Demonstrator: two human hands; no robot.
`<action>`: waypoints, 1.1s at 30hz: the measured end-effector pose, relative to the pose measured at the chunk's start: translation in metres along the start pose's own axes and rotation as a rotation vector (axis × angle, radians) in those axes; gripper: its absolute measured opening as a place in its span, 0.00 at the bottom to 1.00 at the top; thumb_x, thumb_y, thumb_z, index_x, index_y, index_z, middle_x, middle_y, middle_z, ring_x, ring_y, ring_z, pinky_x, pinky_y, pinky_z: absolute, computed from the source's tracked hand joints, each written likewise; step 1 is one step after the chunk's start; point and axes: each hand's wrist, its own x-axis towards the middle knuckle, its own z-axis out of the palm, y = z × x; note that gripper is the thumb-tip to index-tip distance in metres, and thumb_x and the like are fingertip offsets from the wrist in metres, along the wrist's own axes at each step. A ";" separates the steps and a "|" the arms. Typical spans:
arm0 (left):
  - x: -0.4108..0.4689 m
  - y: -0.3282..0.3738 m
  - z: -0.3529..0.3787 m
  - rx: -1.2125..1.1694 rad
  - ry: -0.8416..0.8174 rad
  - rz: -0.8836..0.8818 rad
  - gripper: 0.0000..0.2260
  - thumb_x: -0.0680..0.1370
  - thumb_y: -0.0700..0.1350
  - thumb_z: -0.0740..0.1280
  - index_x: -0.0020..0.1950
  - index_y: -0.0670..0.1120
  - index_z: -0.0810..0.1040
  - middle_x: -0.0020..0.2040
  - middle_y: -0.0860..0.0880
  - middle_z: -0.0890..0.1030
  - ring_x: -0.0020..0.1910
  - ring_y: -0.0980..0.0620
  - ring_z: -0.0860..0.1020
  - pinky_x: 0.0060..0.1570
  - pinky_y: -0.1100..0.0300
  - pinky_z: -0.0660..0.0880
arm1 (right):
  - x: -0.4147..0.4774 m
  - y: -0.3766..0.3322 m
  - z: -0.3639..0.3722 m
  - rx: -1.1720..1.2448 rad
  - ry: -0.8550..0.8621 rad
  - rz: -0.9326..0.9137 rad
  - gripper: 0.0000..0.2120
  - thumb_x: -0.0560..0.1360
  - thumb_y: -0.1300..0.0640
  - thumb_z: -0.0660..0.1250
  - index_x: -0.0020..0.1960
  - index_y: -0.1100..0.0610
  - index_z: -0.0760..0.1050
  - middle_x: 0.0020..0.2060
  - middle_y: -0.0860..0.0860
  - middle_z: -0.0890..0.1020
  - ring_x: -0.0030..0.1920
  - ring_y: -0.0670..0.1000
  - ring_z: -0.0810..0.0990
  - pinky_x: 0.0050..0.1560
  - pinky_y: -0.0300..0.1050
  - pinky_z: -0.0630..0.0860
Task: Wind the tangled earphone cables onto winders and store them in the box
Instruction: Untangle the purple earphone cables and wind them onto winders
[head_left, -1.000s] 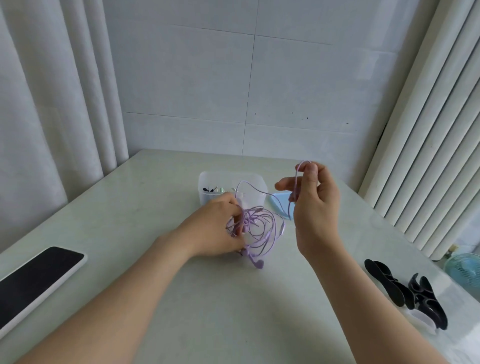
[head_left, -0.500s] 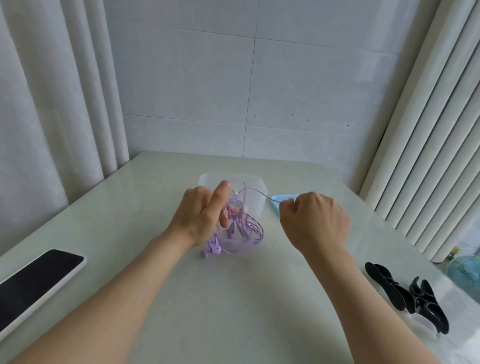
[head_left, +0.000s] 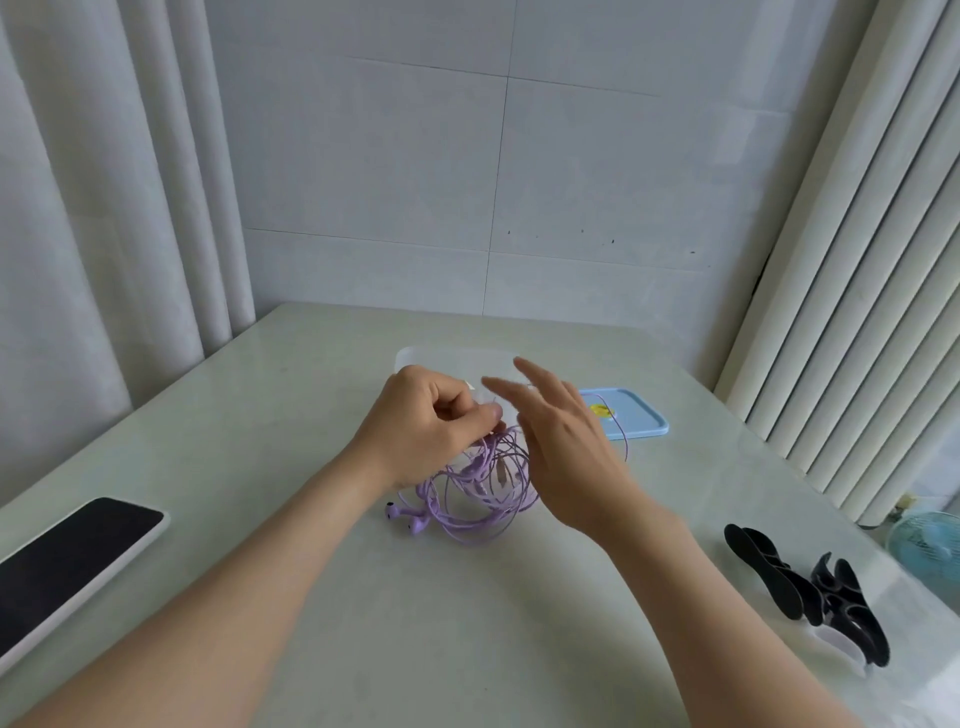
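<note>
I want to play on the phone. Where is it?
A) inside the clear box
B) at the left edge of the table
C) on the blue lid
B: the phone lies with its dark screen up at the left edge of the table, well away from the clear box and the blue lid.

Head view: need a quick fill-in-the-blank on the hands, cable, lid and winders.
1. The tangled earphone cable is ____ in colour.
2. The left hand grips the cable; the right hand, fingers straight, is ____.
3. The lid beside the clear box is ____.
4. The black winders lie on the ____ side of the table.
Missing words: purple; open; blue; right.
</note>
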 end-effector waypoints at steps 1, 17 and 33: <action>0.000 0.002 0.000 -0.037 -0.022 -0.020 0.23 0.79 0.41 0.75 0.27 0.44 0.69 0.24 0.54 0.66 0.26 0.55 0.65 0.32 0.63 0.65 | 0.000 0.003 0.001 -0.015 -0.030 -0.012 0.35 0.78 0.71 0.63 0.76 0.41 0.69 0.81 0.51 0.62 0.75 0.57 0.66 0.69 0.56 0.71; 0.001 -0.011 -0.014 -0.331 -0.152 -0.179 0.15 0.69 0.36 0.75 0.47 0.44 0.70 0.56 0.46 0.86 0.50 0.49 0.83 0.51 0.53 0.80 | -0.007 -0.009 -0.014 0.109 -0.186 0.050 0.04 0.85 0.55 0.59 0.59 0.52 0.70 0.49 0.51 0.84 0.51 0.60 0.77 0.47 0.52 0.70; -0.001 -0.009 -0.013 -0.194 -0.157 -0.234 0.07 0.80 0.37 0.67 0.43 0.39 0.83 0.38 0.41 0.83 0.40 0.49 0.78 0.47 0.54 0.73 | -0.005 -0.007 -0.013 0.146 0.090 0.028 0.07 0.80 0.60 0.60 0.53 0.52 0.63 0.39 0.48 0.75 0.41 0.55 0.72 0.52 0.55 0.72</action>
